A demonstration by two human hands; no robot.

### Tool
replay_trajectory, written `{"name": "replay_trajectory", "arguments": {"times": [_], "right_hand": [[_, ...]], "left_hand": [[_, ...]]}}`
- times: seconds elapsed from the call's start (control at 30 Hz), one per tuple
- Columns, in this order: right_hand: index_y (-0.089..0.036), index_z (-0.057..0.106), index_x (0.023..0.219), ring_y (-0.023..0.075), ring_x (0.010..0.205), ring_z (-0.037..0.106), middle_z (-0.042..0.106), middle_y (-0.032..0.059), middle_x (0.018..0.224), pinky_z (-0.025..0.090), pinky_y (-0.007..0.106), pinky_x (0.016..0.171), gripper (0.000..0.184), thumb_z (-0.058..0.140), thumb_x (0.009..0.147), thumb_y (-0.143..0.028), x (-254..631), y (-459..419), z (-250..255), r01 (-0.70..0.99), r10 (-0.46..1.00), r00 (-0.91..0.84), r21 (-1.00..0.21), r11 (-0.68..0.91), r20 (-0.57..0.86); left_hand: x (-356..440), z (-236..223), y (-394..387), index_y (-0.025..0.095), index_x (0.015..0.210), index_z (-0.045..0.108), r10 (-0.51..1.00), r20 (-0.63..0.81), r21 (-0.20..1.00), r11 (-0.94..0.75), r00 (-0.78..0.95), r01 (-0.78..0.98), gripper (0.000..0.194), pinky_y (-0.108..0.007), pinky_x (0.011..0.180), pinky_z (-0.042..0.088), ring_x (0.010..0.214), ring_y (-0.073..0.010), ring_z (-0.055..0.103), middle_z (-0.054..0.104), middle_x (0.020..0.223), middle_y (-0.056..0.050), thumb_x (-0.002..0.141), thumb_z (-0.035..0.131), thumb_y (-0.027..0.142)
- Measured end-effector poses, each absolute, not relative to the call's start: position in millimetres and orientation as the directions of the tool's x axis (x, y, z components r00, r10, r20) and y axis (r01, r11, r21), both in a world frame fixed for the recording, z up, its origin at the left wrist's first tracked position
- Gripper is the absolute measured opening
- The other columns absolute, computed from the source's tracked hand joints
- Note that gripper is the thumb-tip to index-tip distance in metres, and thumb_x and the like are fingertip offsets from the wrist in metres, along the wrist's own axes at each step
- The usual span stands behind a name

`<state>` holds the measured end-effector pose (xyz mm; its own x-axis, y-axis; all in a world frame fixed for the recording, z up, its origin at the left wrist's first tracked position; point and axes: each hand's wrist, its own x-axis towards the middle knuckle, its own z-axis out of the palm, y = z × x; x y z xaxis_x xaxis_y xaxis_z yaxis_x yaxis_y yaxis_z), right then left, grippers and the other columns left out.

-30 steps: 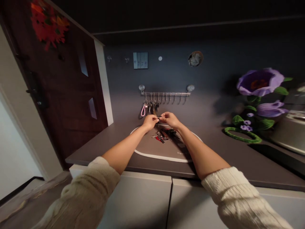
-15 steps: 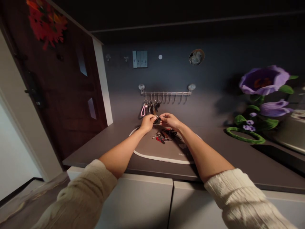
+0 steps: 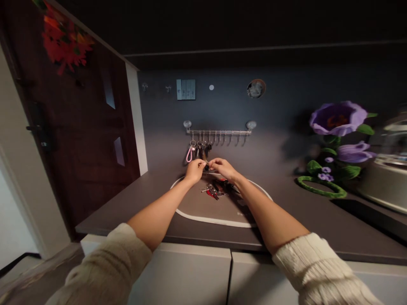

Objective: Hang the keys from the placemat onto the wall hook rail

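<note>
Between my two hands, just above the mat, is a small dark bunch of keys (image 3: 207, 165); its details are too small to make out. My left hand (image 3: 195, 170) pinches it from the left with thumb and forefinger. From the other side the fingertips of my right hand (image 3: 224, 168) are closed on it too. Below my hands, more keys (image 3: 213, 192), some with red parts, lie on the brown mat (image 3: 203, 209). Behind my hands, several key sets (image 3: 199, 148), one with a pink loop (image 3: 189, 154), hang from the left hooks of a rail (image 3: 219, 132).
The mat lies on a dark counter (image 3: 127, 207) with pale cabinet doors (image 3: 181, 271) underneath. To the right stand purple fabric flowers (image 3: 338, 118) on a green ring base and a pale, rounded appliance (image 3: 384, 182). At left is a dark red door (image 3: 95, 127).
Both hands stay close together around the small keys, with fingers shifting slightly. The view has tilted up, so the rail and wall sit lower in the picture. The hanging keys have not moved.
</note>
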<state>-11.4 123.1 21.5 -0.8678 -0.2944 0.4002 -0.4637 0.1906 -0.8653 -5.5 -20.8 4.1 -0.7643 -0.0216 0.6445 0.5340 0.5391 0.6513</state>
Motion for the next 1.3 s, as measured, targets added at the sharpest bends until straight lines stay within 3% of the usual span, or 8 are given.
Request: {"name": "replay_trajectory", "arguments": {"times": [0.13,0.3,0.47,0.67,0.87,1.3], "right_hand": [[-0.014,0.056,0.070,0.0090,0.065,0.049,0.056,-0.0005,0.068,0.040,0.023,0.065,0.023,0.059,0.064,-0.036,-15,121,18,-0.546,-0.286,-0.828,-0.810,0.212,0.483],[-0.014,0.055,0.070,0.0088,0.063,0.046,0.055,-0.0011,0.066,0.039,0.023,0.064,0.021,0.057,0.064,-0.035,-20,121,16,-0.609,-0.234,-0.793,-0.746,0.269,0.563],[-0.015,0.053,0.071,0.0091,0.061,0.047,0.054,-0.0001,0.066,0.042,0.023,0.061,0.021,0.056,0.066,-0.036,-25,119,20,-0.589,-0.095,-0.805,-0.773,0.237,0.585],[-0.016,0.051,0.069,0.0089,0.062,0.051,0.055,0.0006,0.068,0.046,0.023,0.060,0.017,0.056,0.068,-0.033,-32,117,42,-0.516,0.058,-0.852,-0.853,0.075,0.520],[-0.015,0.051,0.066,0.0070,0.055,0.050,0.054,0.0007,0.061,0.048,0.022,0.058,0.007,0.052,0.072,-0.018,-40,114,72,-0.447,0.168,-0.884,-0.894,-0.033,0.436],[-0.014,0.054,0.065,0.0099,0.054,0.056,0.058,0.0043,0.064,0.049,0.024,0.050,0.007,0.052,0.072,-0.012,-61,100,89,-0.326,0.373,-0.886,-0.942,-0.082,0.274]], "left_hand": [[-3,6,-21,0.013,0.078,0.065,-0.006,0.650,0.645,0.533,-0.760,0.547,0.019,-0.025,0.070,0.043,0.072,-0.0134,0.058,0.067,0.078,-0.005,0.078,0.047,0.020],[1,9,-20,0.014,0.080,0.064,0.005,0.678,0.609,0.557,-0.735,0.565,0.019,-0.024,0.070,0.042,0.074,-0.0136,0.057,0.066,0.081,-0.005,0.079,0.047,0.020],[5,11,-20,0.014,0.082,0.064,-0.004,0.729,0.512,0.667,-0.684,0.541,0.022,-0.026,0.075,0.041,0.080,-0.0155,0.056,0.065,0.086,-0.007,0.082,0.044,0.022],[8,10,-20,0.016,0.086,0.065,0.049,0.711,0.405,0.787,-0.702,0.465,0.025,-0.028,0.079,0.039,0.086,-0.0170,0.055,0.064,0.090,-0.008,0.084,0.041,0.023],[7,9,-21,0.017,0.085,0.066,0.068,0.695,0.355,0.833,-0.716,0.424,0.026,-0.027,0.078,0.038,0.086,-0.0171,0.055,0.063,0.089,-0.009,0.084,0.041,0.024],[5,9,-23,0.019,0.087,0.066,0.104,0.674,0.280,0.880,-0.732,0.383,0.026,-0.027,0.079,0.038,0.088,-0.0176,0.054,0.064,0.090,-0.008,0.084,0.040,0.024]]}}
